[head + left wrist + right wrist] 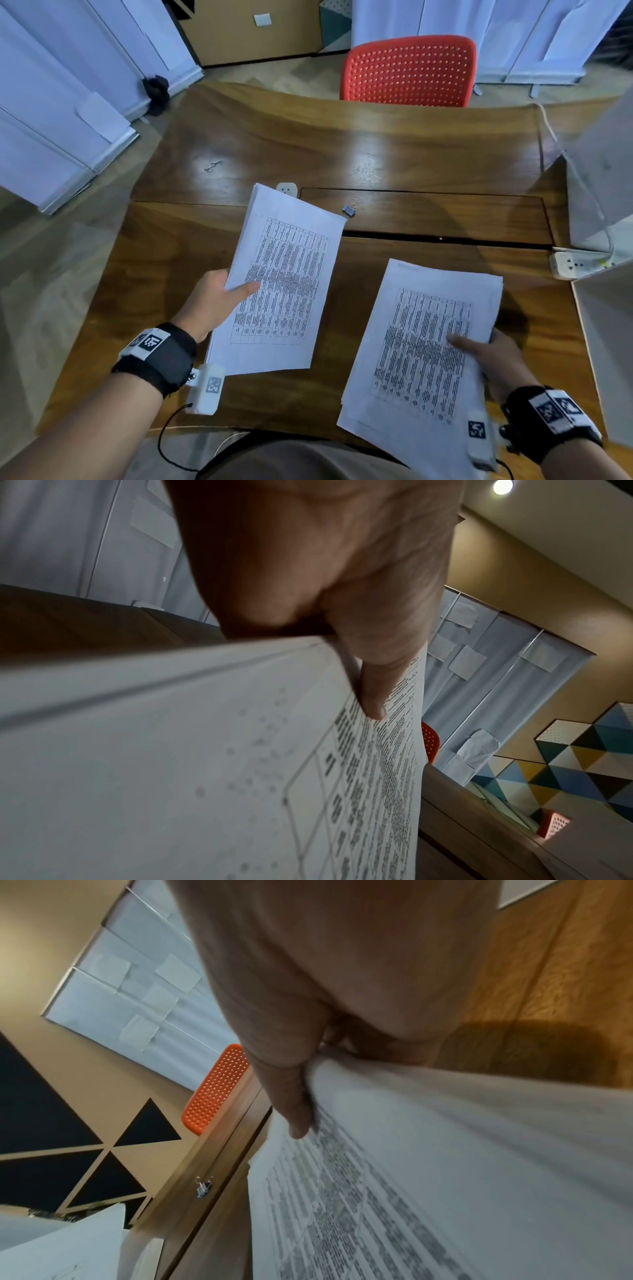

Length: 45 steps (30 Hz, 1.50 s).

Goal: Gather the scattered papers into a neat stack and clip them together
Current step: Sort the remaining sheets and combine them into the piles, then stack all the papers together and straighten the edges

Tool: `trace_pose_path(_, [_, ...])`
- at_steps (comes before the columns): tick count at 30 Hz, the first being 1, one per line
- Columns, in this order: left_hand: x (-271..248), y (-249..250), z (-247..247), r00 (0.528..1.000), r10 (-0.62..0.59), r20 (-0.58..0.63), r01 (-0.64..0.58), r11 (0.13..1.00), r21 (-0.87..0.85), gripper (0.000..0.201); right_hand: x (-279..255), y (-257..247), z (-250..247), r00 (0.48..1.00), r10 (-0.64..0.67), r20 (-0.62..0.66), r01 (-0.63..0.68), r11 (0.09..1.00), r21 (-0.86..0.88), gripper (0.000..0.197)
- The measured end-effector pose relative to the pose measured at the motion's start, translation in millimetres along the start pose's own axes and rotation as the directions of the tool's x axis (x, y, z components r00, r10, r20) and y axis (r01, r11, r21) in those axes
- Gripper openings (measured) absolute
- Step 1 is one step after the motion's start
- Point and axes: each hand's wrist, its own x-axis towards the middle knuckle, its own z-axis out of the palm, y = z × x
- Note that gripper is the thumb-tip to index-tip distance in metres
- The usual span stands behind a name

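Two bundles of printed white sheets are lifted over the wooden desk (394,150). My left hand (219,301) pinches the left bundle (291,250) at its left edge, thumb on top; close up, the thumb (373,680) presses on that left bundle (205,764). My right hand (493,356) grips the right bundle (424,342) at its right edge, thumb on the print, as the right wrist view shows for the thumb (294,1112) and the right bundle (445,1164). A small binder clip (349,209) lies on the desk beyond the left bundle, the same binder clip (202,1187) lying untouched.
A red perforated chair (411,68) stands behind the desk. A wall socket plate (286,188) sits in the desk by the left bundle's top corner. A white power strip (575,265) and cable lie at the right edge beside a white panel (603,178).
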Motion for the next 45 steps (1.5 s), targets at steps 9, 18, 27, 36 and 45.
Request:
trace_pose_path(9, [12.7,2.6,-24.5,0.976,-0.025,0.217,0.082,0.963,-0.255,0.027,-48.5,-36.0,23.3,0.969,-0.244,-0.029,0.239,0.962,-0.136,0.015])
trace_pose_path(18, [0.5,11.4,-26.0,0.905,0.091,0.417,0.134,0.866,-0.481,0.039,-111.8,-94.8,91.2,0.941,-0.231,0.246,0.148,0.937,0.317,0.025])
trace_pose_path(27, [0.4,15.9,-10.3,0.924,0.079,0.373,0.151,0.822,-0.548,0.076,-151.1,-121.2,135.9,0.869,-0.196,0.454,-0.018,0.905,0.425,0.041])
trace_pose_path(36, [-15.4,45.6,-27.0,0.887,0.295,0.355,0.011,0.756,-0.654,0.058,-163.1,-135.2,132.3,0.792,-0.495,0.359,0.39,0.861,0.326,0.03])
trace_pose_path(45, [-30.1,79.8,-23.3,0.84,0.316,0.442,-0.022,0.832,-0.554,0.055,-166.1,-139.5,109.4,0.736,-0.488,0.47,0.365,0.87,0.332,0.029])
